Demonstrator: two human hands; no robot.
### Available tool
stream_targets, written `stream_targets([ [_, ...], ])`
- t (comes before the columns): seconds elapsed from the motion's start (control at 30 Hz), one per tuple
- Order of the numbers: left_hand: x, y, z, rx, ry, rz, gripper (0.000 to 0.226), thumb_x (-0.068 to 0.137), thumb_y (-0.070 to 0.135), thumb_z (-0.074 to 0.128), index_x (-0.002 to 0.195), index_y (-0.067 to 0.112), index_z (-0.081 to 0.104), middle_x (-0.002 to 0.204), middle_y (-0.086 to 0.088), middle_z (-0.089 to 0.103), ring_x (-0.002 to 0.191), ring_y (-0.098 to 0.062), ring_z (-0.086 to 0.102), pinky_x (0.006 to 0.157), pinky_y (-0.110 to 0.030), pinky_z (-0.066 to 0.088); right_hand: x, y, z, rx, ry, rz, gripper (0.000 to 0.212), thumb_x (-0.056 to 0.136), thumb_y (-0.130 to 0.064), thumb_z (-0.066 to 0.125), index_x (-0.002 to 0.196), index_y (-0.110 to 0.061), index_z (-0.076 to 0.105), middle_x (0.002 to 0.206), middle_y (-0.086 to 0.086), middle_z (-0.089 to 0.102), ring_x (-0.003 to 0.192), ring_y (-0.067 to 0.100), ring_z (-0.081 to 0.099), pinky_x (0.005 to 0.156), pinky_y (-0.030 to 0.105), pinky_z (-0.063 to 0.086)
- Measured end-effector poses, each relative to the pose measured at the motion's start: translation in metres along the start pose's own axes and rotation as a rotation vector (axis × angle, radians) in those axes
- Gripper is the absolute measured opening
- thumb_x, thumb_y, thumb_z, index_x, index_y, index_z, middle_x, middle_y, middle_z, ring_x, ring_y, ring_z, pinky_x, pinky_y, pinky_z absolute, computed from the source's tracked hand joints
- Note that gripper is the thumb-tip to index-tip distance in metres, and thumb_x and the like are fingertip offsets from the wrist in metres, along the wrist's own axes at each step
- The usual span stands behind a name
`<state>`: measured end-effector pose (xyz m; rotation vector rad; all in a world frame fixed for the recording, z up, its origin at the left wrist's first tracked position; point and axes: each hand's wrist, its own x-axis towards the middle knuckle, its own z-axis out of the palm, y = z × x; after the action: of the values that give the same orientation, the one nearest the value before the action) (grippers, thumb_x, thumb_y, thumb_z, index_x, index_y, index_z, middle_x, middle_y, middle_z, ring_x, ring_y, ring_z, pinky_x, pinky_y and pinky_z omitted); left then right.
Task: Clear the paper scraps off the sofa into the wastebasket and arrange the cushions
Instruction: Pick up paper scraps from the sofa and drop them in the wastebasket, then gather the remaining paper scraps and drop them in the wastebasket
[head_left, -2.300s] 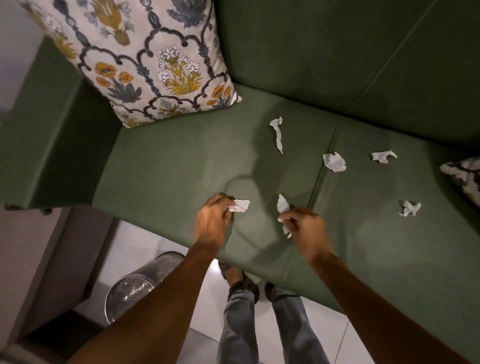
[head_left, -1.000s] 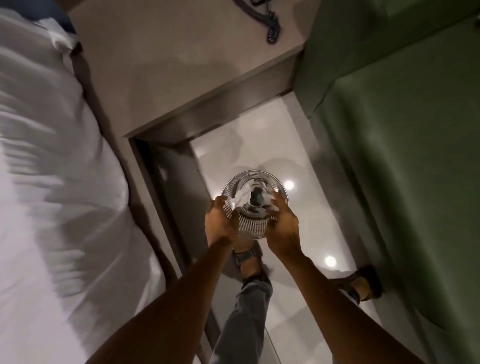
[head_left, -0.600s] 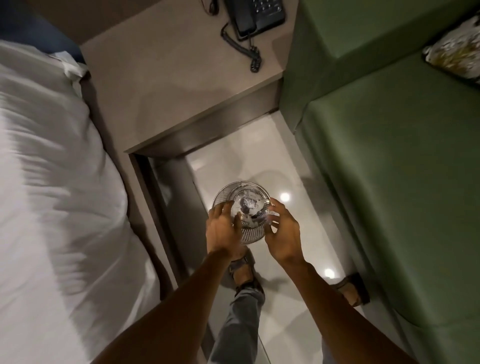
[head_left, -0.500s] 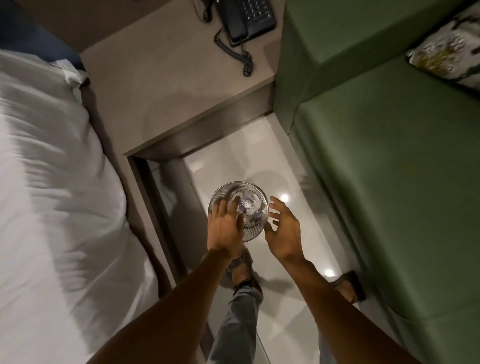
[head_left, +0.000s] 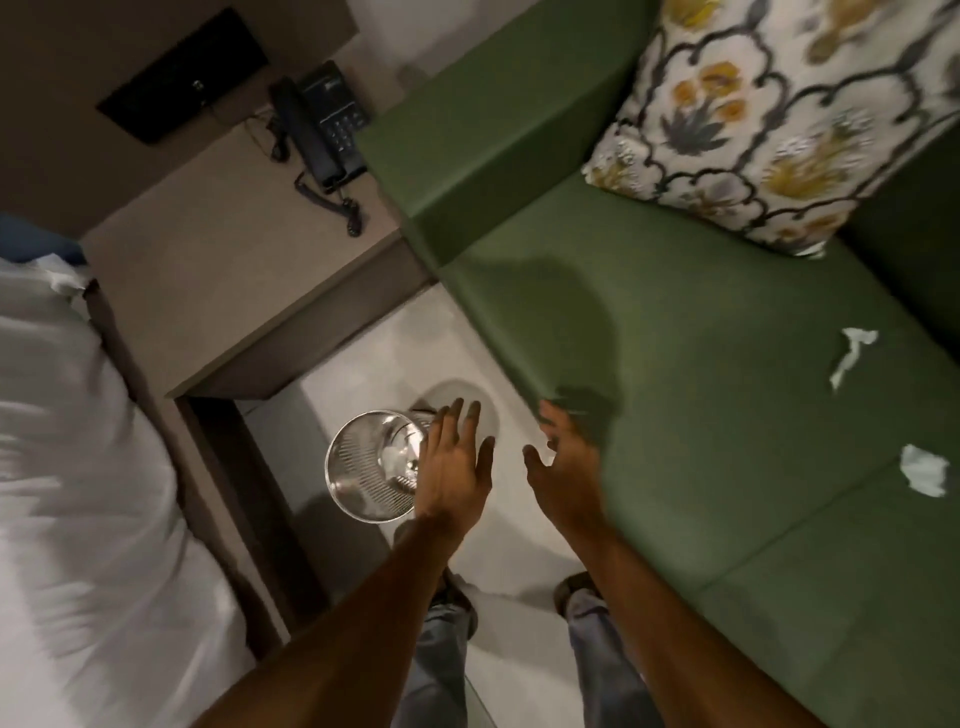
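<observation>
A round metal mesh wastebasket (head_left: 366, 467) stands on the pale floor beside the green sofa (head_left: 675, 374). My left hand (head_left: 454, 460) hovers over the basket's right rim, fingers spread and empty. My right hand (head_left: 563, 462) is open too, at the sofa's front edge. Two white paper scraps lie on the seat: a long one (head_left: 852, 353) farther back and a crumpled one (head_left: 924, 470) near the right border. A floral cushion (head_left: 769, 114) leans in the sofa's corner against the backrest.
A beige side table (head_left: 223, 280) with a black telephone (head_left: 324, 122) stands left of the sofa's arm. A bed with white bedding (head_left: 78, 493) fills the left side. My feet and grey trousers (head_left: 441, 660) are on the floor below the basket.
Both hands have let go of their scraps into the wastebasket and lifted off it to the right. The view has swung back toward the sofa, bringing the cushion and scraps into sight.
</observation>
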<state>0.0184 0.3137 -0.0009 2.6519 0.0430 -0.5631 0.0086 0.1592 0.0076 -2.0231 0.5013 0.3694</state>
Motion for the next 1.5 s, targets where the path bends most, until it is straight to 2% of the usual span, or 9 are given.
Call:
stream_targets([
  [0.1,0.012,0.055,0.017,0.009,-0.032,0.066,0.055,0.111,0.037,0.043,0.162,0.018,0.031,0.168,-0.011,0.035,0.155,-0.032,0.028,0.127,-0.051,0.028,0.014,0.019,-0.051,-0.046,0.072,0.002,0.056,0.095,-0.003,0.07,0.15,-0.007,0.059,0.145,0.013,0.07,0.131,0.033,0.068,0.113,0.034,0.051],
  [0.23,0.029,0.13,0.038,0.037,-0.024,0.161,0.053,0.109,0.032,0.049,0.158,0.014,0.038,0.159,-0.013,0.045,0.145,-0.033,0.041,0.119,-0.048,0.039,0.021,0.045,-0.115,0.06,0.221,-0.013,0.043,0.095,-0.01,0.071,0.138,-0.005,0.067,0.13,0.007,0.074,0.116,0.023,0.07,0.102,0.009,0.044],
  [0.4,0.052,0.217,0.072,0.064,-0.075,0.285,0.051,0.11,0.032,0.046,0.158,0.014,0.04,0.16,-0.014,0.043,0.145,-0.034,0.041,0.12,-0.049,0.036,0.032,0.088,-0.183,0.017,0.315,0.083,0.048,0.087,0.005,0.079,0.134,-0.001,0.069,0.129,0.022,0.074,0.113,0.043,0.075,0.096,0.046,0.06],
  [0.73,0.083,0.358,0.145,0.173,-0.177,0.649,0.051,0.11,0.029,0.046,0.158,0.015,0.041,0.163,-0.012,0.041,0.147,-0.032,0.04,0.118,-0.048,0.039,0.036,0.178,-0.294,-0.073,0.632,0.394,0.043,0.095,-0.007,0.069,0.137,-0.016,0.069,0.147,0.012,0.064,0.14,0.034,0.054,0.112,0.043,0.051],
  [0.9,0.097,0.391,0.176,0.207,-0.16,0.791,0.05,0.108,0.026,0.05,0.157,0.015,0.044,0.168,-0.014,0.035,0.151,-0.033,0.035,0.116,-0.047,0.04,0.032,0.216,-0.313,-0.184,0.706,0.495,0.045,0.091,-0.01,0.075,0.135,-0.016,0.071,0.154,0.018,0.056,0.139,0.045,0.048,0.111,0.052,0.045],
  [1.1,0.119,0.387,0.194,0.459,-0.369,0.815,0.103,0.086,-0.002,0.071,0.167,0.021,0.012,0.176,-0.01,-0.007,0.162,-0.036,0.002,0.12,-0.055,0.038,0.028,0.233,-0.299,-0.02,0.622,0.487,0.051,0.101,-0.006,0.068,0.15,-0.018,0.057,0.162,0.015,0.043,0.15,0.038,0.04,0.125,0.044,0.038],
  [1.23,0.129,0.38,0.194,0.357,-0.284,0.871,0.082,0.082,-0.018,0.07,0.156,0.004,0.042,0.167,-0.021,0.031,0.153,-0.041,0.032,0.117,-0.051,0.046,0.023,0.235,-0.299,0.201,0.683,0.495,0.036,0.105,-0.009,0.065,0.139,-0.017,0.068,0.141,0.009,0.06,0.132,0.027,0.059,0.119,0.038,0.049],
  [1.33,0.144,0.383,0.195,0.229,-0.253,0.984,0.044,0.086,-0.018,0.069,0.127,-0.002,0.07,0.127,-0.022,0.066,0.118,-0.041,0.063,0.101,-0.054,0.056,0.019,0.236,-0.304,0.262,0.694,0.556,0.022,0.108,-0.018,0.065,0.124,-0.014,0.079,0.123,0.009,0.07,0.112,0.028,0.071,0.105,0.041,0.058],
  [1.5,0.12,0.422,0.202,0.233,-0.402,1.095,0.016,0.095,-0.004,0.071,0.107,0.002,0.079,0.094,-0.016,0.072,0.09,-0.036,0.068,0.08,-0.051,0.059,-0.015,0.24,-0.309,0.345,0.791,0.63,0.019,0.106,-0.012,0.066,0.12,-0.009,0.078,0.117,0.013,0.074,0.1,0.029,0.075,0.095,0.047,0.062],
])
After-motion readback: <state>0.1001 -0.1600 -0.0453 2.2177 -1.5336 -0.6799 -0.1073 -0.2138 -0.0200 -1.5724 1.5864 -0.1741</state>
